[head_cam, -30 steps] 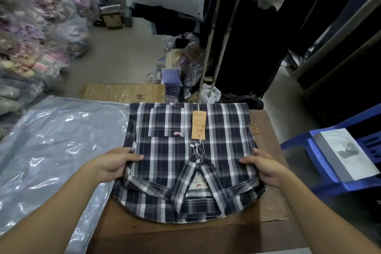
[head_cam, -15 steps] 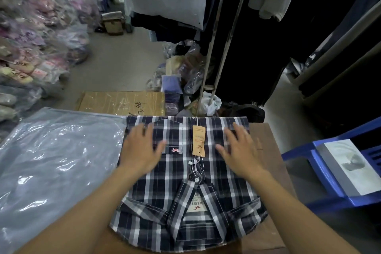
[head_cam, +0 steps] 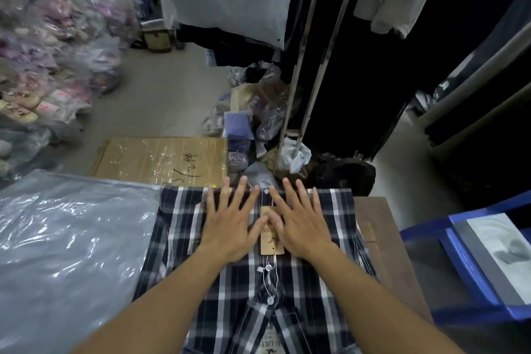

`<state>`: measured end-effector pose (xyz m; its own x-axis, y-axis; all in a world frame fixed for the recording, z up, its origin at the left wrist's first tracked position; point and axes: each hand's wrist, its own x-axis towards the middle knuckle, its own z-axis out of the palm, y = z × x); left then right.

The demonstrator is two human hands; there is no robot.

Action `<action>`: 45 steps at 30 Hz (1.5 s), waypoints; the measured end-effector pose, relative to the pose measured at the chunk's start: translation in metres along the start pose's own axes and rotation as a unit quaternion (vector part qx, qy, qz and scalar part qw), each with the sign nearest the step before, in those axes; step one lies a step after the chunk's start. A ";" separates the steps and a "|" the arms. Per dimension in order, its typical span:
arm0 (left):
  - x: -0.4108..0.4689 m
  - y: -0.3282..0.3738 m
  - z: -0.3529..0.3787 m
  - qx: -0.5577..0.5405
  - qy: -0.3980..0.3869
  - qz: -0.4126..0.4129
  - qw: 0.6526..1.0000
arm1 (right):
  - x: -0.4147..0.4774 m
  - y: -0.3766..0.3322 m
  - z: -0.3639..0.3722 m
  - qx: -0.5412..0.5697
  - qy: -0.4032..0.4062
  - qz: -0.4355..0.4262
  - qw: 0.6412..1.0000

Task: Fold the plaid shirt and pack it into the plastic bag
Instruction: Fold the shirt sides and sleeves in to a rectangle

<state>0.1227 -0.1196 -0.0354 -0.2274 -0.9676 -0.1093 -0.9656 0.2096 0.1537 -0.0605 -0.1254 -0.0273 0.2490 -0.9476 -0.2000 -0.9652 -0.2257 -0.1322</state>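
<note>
Both palms lie flat, fingers spread wide, on the folded plaid shirt point(head_cam: 301, 282) on the wooden table point(head_cam: 382, 238): left hand point(head_cam: 230, 224), right hand point(head_cam: 298, 221) (thumbs meeting over the paper hang tag point(head_cam: 271, 241)). Plastic bag point(head_cam: 71, 253) lies just left.

One plaid shirt point(head_cam: 301, 282), one tag point(head_cam: 271, 241), two hands: left hand point(head_cam: 230, 224), right hand point(head_cam: 301, 224).

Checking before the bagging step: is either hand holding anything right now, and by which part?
Nothing is held. The left hand and right hand lie flat, fingers spread, on the far part of the folded plaid shirt, pressing beside its paper tag.
</note>
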 end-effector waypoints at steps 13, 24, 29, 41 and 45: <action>-0.007 -0.048 0.004 -0.048 0.002 -0.168 0.985 | -0.011 0.051 0.002 0.115 0.025 0.107 0.987; -0.057 0.014 -0.028 -0.073 -0.220 0.166 0.958 | -0.102 0.080 -0.021 0.344 0.021 0.360 0.867; -0.056 0.021 -0.016 -0.062 -0.239 0.150 0.957 | -0.118 0.079 -0.033 0.437 -0.042 0.343 0.830; -0.068 0.055 -0.008 -0.057 -0.240 0.179 0.952 | -0.160 0.056 -0.108 0.628 -0.112 0.222 0.737; -0.066 0.066 -0.006 -0.020 -0.216 0.177 0.960 | -0.151 0.009 -0.127 0.596 -0.136 0.169 0.773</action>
<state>0.0746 -0.0431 -0.0117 -0.5799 -0.6869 -0.4381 -0.8145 0.5004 0.2936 -0.1175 -0.0126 0.1249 0.1631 -0.7872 -0.5947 -0.2590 0.5475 -0.7957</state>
